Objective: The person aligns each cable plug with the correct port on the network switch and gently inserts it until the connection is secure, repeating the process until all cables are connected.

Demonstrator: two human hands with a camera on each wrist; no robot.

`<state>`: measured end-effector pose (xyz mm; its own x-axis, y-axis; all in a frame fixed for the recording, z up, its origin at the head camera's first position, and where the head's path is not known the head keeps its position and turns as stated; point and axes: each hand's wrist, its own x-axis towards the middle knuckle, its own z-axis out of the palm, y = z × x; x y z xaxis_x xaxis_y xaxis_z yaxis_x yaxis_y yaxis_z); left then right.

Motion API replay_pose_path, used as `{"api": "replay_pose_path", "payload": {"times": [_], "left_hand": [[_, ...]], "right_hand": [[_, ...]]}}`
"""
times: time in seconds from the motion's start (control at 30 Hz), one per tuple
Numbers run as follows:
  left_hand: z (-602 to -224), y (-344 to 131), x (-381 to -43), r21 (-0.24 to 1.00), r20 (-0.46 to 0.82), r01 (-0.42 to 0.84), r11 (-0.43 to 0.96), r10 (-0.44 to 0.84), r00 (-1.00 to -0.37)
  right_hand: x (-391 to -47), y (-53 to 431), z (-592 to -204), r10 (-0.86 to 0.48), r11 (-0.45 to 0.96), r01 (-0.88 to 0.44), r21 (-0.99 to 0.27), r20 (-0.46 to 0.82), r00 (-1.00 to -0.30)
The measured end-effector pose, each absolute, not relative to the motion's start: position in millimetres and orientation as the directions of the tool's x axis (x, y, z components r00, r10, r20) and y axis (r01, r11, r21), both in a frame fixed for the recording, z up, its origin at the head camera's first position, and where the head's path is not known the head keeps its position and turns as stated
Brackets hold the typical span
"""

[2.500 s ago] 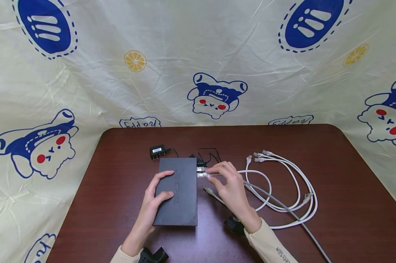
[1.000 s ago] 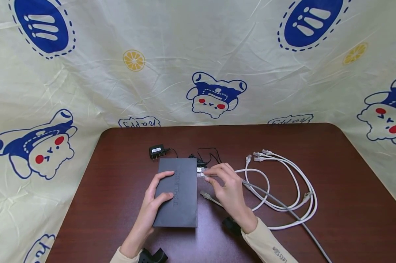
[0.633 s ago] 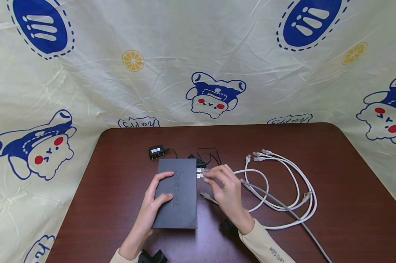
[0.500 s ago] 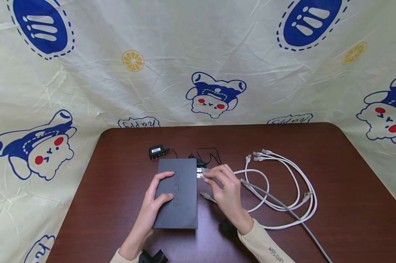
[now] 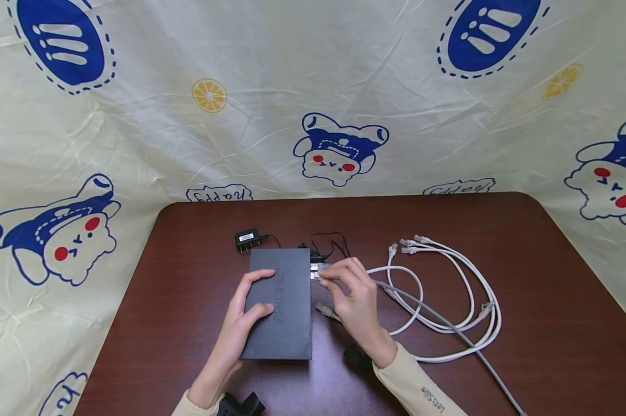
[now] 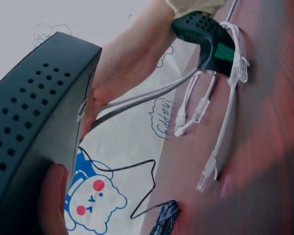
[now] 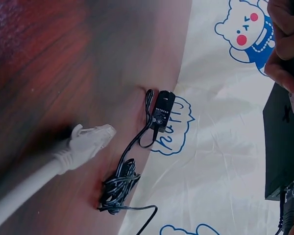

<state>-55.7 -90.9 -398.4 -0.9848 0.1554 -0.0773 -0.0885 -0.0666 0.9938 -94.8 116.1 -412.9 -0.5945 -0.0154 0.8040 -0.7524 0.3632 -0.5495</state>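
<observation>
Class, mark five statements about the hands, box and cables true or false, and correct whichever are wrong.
1. The left hand holds the dark box. True.
2. The right hand is empty. False: its thumb and fingers pinch a plug at the dark box's side.
3. The black adapter lies on the near side of the dark box. False: it lies beyond it, on the table.
4. The grey cable runs off the bottom of the head view. True.
5. Every cable is black. False: the looped cables are white.
</observation>
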Motion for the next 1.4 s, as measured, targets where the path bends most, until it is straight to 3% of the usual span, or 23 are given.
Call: {"api": "replay_pose_path", "payload": {"times": [0.27, 0.6, 0.73, 0.93, 1.4], "left_hand": [[-405.3, -90.3, -58.6, 0.996, -0.051, -0.059, -0.067, 0.12, -0.991], [-408.4, -92.0, -59.9, 0.996, -0.048, -0.056, -0.071, 0.113, -0.993], [-410.1, -92.4, -59.4, 0.994, -0.055, -0.065, -0.083, 0.117, -0.992], [-412.1, -92.9, -58.7, 0.993, -0.065, -0.077, -0.095, 0.118, -0.991], [-414.1, -94.3, -58.2, 0.99, -0.071, -0.084, -0.112, 0.119, -0.99]], "right_hand": [[-97.6, 120.6, -415.0, -0.075, 0.388, -0.717, -0.579, 0.756, -0.651], [-98.1, 122.9, -413.6, -0.132, 0.423, -0.729, -0.538, 0.759, -0.637], [-96.9, 126.0, -414.6, -0.143, 0.427, -0.706, -0.565, 0.729, -0.67], [-96.9, 133.7, -415.7, -0.142, 0.46, -0.696, -0.551, 0.729, -0.67], [-98.0, 166.4, -416.1, -0.105, 0.447, -0.62, -0.646, 0.65, -0.753]]}}
